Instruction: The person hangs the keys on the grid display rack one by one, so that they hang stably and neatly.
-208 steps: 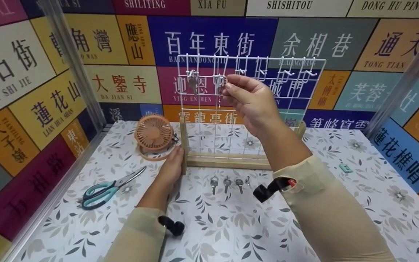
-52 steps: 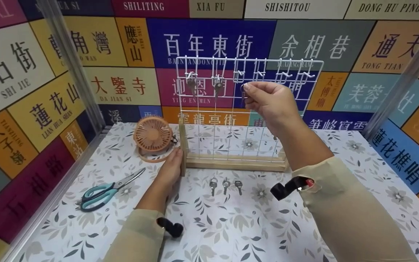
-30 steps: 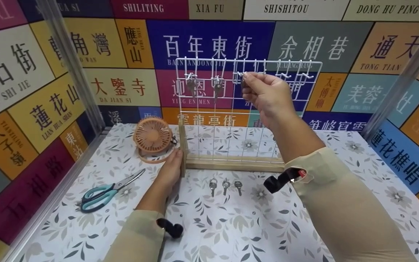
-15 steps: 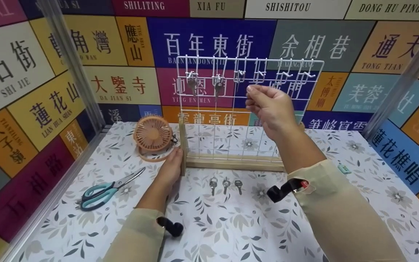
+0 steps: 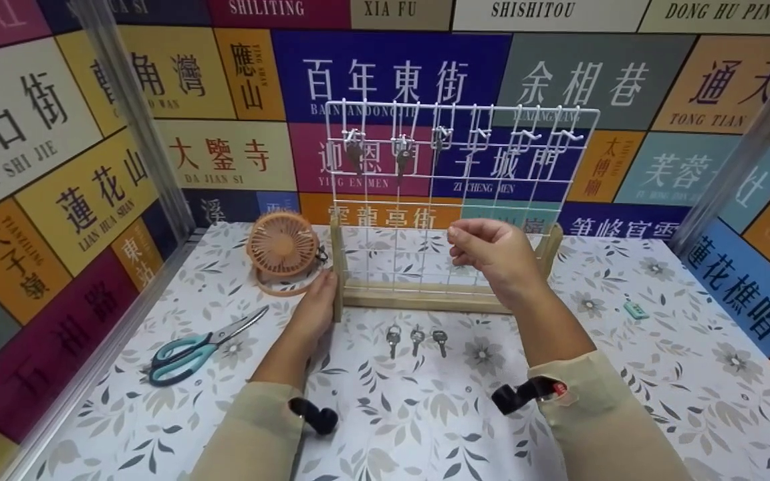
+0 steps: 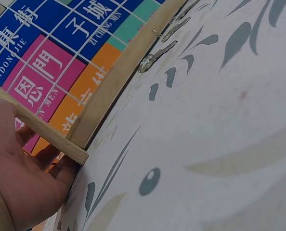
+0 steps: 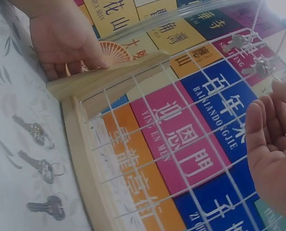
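My left hand (image 5: 316, 300) grips the left wooden post (image 6: 51, 134) of a white wire grid rack (image 5: 418, 200). My right hand (image 5: 495, 257) is in front of the grid's lower middle, its fingers loosely curled around nothing visible. Keys hang from the rack's three leftmost hooks: a left key (image 5: 354, 155), a middle key (image 5: 404, 157) and a right key (image 5: 440, 143). The hooks to their right bear nothing. Three more keys lie in a row on the table before the rack: one at the left (image 5: 393, 341), one between (image 5: 417, 339), one at the right (image 5: 440, 342).
An orange fan (image 5: 283, 246) stands just left of the rack, close to my left hand. Teal-handled scissors (image 5: 191, 354) lie at the left, blades pointing toward the rack. A small green object (image 5: 635, 308) is on the right of the patterned tabletop (image 5: 385, 427).
My right hand took a key from the table row's right end and hung it on the third hook. It has since let go and dropped lower. The left hand kept its place.
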Available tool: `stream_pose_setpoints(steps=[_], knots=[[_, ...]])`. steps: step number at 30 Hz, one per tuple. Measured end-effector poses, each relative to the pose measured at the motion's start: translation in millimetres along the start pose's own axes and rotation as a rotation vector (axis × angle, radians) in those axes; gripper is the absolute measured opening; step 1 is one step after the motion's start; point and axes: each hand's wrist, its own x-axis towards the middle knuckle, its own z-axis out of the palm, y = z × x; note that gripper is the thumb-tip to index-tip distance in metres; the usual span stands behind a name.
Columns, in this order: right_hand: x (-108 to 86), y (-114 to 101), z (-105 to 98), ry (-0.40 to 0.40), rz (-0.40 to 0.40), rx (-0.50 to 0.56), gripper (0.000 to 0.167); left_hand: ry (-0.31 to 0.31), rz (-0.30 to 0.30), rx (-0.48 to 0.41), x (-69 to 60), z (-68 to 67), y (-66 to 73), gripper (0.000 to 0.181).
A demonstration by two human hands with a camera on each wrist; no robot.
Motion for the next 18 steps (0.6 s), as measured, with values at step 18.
stream_pose_setpoints(steps=[18], knots=[[-11.8,70.5,-14.5,-0.049,0.189,-0.107,0.035,0.006,0.041,-0.042,0.6,1.7,-1.0,0.071]])
